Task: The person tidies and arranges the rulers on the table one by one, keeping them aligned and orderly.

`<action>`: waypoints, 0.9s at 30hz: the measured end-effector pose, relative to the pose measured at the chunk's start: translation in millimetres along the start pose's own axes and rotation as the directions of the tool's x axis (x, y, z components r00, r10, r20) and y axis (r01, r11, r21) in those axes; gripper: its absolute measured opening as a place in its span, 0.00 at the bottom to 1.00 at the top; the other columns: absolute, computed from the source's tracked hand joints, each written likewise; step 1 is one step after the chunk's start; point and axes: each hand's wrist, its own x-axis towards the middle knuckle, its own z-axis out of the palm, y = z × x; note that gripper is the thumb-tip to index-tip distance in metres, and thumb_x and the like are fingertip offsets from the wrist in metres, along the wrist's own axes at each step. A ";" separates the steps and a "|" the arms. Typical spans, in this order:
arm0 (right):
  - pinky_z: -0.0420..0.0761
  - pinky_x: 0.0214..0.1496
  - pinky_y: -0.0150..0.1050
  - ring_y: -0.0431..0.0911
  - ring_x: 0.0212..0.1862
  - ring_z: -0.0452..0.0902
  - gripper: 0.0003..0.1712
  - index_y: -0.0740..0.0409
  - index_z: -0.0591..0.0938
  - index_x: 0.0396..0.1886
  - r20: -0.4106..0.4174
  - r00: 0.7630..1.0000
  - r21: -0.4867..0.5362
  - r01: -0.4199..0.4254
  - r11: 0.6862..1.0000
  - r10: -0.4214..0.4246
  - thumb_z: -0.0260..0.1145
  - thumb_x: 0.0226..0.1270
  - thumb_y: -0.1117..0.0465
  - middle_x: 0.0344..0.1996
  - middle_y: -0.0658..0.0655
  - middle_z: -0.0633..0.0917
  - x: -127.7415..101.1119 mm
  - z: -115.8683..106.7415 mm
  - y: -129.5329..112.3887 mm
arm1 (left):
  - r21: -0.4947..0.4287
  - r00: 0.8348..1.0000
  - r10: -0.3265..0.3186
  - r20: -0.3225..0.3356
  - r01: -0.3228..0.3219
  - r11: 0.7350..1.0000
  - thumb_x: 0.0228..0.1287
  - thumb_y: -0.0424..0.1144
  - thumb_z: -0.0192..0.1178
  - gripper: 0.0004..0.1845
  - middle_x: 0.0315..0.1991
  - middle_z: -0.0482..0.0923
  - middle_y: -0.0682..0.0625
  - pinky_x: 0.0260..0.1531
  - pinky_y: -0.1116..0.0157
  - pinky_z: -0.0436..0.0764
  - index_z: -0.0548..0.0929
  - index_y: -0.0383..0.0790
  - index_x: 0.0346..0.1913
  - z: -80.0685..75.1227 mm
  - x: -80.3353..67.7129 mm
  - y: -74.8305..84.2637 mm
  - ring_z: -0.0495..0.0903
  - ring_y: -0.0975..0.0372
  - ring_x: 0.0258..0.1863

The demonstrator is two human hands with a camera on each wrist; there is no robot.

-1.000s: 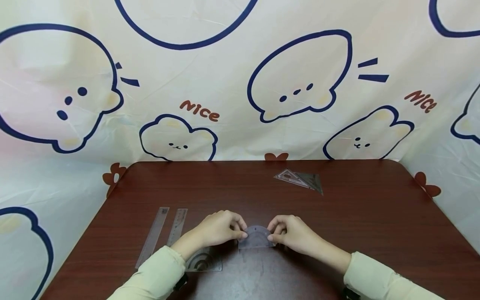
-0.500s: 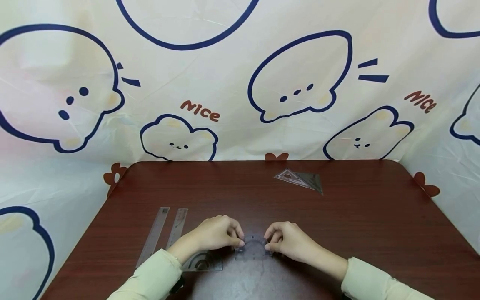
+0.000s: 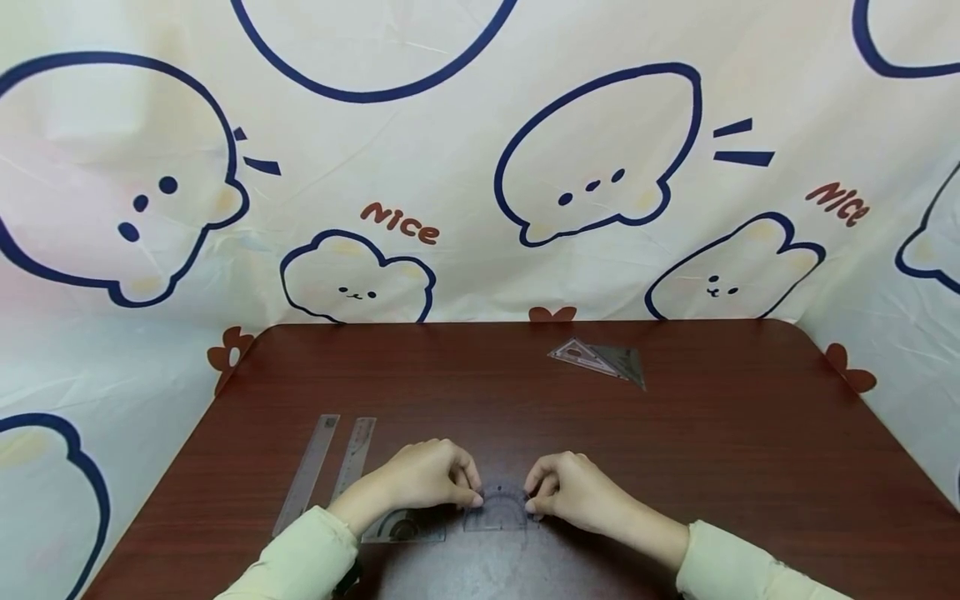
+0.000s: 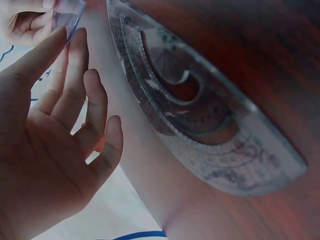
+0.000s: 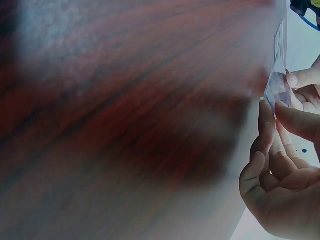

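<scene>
Between the two hands is a small clear bluish protractor (image 3: 497,510), its curved side facing away in the head view. My left hand (image 3: 429,477) pinches its left end between thumb and fingertips. At the opposite end, my right hand (image 3: 573,493) pinches it the same way. In the left wrist view the held protractor (image 4: 67,17) shows at the top, past the fingertips of the left hand (image 4: 55,130). The right wrist view has it edge-on as a thin bluish protractor (image 5: 278,90) above the right hand (image 5: 280,175). A larger clear protractor (image 3: 408,527) lies by the left forearm, partly hidden.
Two clear straight rulers lie at the left, the outer ruler (image 3: 306,475) and the inner ruler (image 3: 356,454), partly covered by the left arm. Farther back are a clear set square (image 3: 588,358) and a darker set square (image 3: 628,362), side by side on the brown table (image 3: 712,400).
Both hands have moved nearer the body and slightly left, bringing the small protractor with them. Rulers, set squares and the larger protractor have stayed in place.
</scene>
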 end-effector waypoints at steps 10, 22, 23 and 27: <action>0.75 0.25 0.33 0.39 0.22 0.77 0.08 0.57 0.84 0.30 -0.004 1.000 -0.045 0.011 0.999 -0.011 0.77 0.54 0.67 0.19 0.45 0.84 0.5 6.2 -1.6 | 0.022 1.000 0.003 -0.013 -0.003 1.000 0.56 0.47 0.73 0.06 0.21 0.79 0.69 0.38 0.57 0.75 0.85 0.57 0.29 2.4 -5.8 -1.8 0.77 0.74 0.23; 0.75 0.28 0.33 0.36 0.22 0.74 0.09 0.54 0.84 0.28 -0.014 1.000 -0.111 0.025 0.994 -0.027 0.78 0.53 0.66 0.18 0.42 0.81 0.5 8.1 -2.4 | 0.053 0.999 -0.004 -0.036 0.006 0.999 0.55 0.48 0.74 0.06 0.22 0.79 0.70 0.37 0.57 0.75 0.85 0.58 0.28 6.6 -6.9 -3.5 0.76 0.75 0.24; 0.75 0.28 0.33 0.35 0.22 0.74 0.09 0.54 0.84 0.28 -0.016 0.999 -0.118 0.027 0.993 -0.029 0.78 0.53 0.66 0.18 0.42 0.81 0.4 8.6 -2.3 | 0.062 0.999 -0.005 -0.044 0.008 0.998 0.54 0.48 0.74 0.07 0.22 0.79 0.71 0.36 0.57 0.75 0.85 0.58 0.28 7.2 -7.2 -3.6 0.76 0.75 0.24; 0.74 0.27 0.33 0.34 0.21 0.73 0.09 0.54 0.84 0.27 -0.026 0.999 -0.145 0.028 0.989 -0.033 0.78 0.52 0.66 0.17 0.42 0.80 0.6 10.4 -1.5 | 0.094 0.997 -0.010 -0.070 0.016 0.995 0.52 0.50 0.74 0.07 0.21 0.78 0.71 0.33 0.60 0.74 0.85 0.59 0.27 8.9 -7.4 -3.8 0.75 0.76 0.23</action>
